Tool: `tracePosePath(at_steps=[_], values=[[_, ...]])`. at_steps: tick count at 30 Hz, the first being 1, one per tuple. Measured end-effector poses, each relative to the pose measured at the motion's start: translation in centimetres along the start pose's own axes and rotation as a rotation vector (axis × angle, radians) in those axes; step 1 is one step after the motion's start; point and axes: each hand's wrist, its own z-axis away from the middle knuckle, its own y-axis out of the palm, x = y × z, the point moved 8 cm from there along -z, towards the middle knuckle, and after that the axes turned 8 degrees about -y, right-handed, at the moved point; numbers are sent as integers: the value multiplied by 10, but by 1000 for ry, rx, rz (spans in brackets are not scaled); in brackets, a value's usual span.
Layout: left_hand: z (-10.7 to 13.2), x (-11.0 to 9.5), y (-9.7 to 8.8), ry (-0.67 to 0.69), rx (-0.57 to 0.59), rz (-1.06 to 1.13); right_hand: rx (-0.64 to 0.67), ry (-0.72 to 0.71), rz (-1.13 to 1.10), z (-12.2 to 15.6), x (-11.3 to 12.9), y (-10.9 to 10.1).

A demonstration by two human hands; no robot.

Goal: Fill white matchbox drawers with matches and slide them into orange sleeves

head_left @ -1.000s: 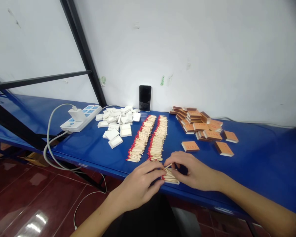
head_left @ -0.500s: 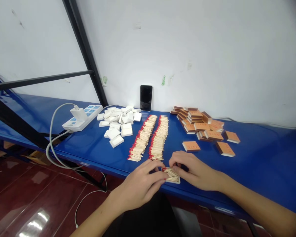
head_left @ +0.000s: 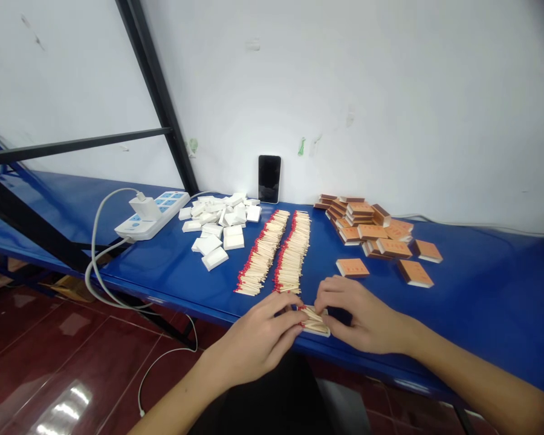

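While both hands close on the filled tray (head_left: 316,325) at the near edge of the worktop (head_left: 480,290), I judge that I am levelling a batch of matches inside it. My left hand (head_left: 258,338) is half curled, fingertips pressed against the red-headed end. My right hand (head_left: 365,314) pinches the other end between thumb and fingers. Neither holds anything else.

Just beyond my fingers lie the two long rows of matches (head_left: 276,251), with white trays (head_left: 217,229) to their left and orange sleeves (head_left: 374,232) to their right. The next move, I think, calls for a cover. The lone sleeve (head_left: 352,267) lies just past my right hand, and the tray must stay level so nothing spills.

A second ago one match stuck up between my fingertips, and half a second ago the batch lay fanned. Now it lies flat and squared.
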Motion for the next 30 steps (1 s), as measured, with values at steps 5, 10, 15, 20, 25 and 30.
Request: tracePosePath(at_steps=[5, 10, 15, 20, 25, 30], values=[[-1, 0, -2, -3, -42, 17, -12, -86, 235, 0, 9, -2], [-1, 2, -1, -9, -70, 43, -1, -52, 226, 0, 7, -3], [-1, 4, 0, -16, -69, 66, -11, -12, 110, 1, 3, -4], [-1, 5, 0, -25, -65, 70, -23, 1, 130, 2, 1, -4], [-1, 3, -1, -15, -60, 61, -34, -12, 152, 1, 2, -5], [-1, 3, -1, -18, -65, 66, -49, 58, -31, 2, -6, -6]])
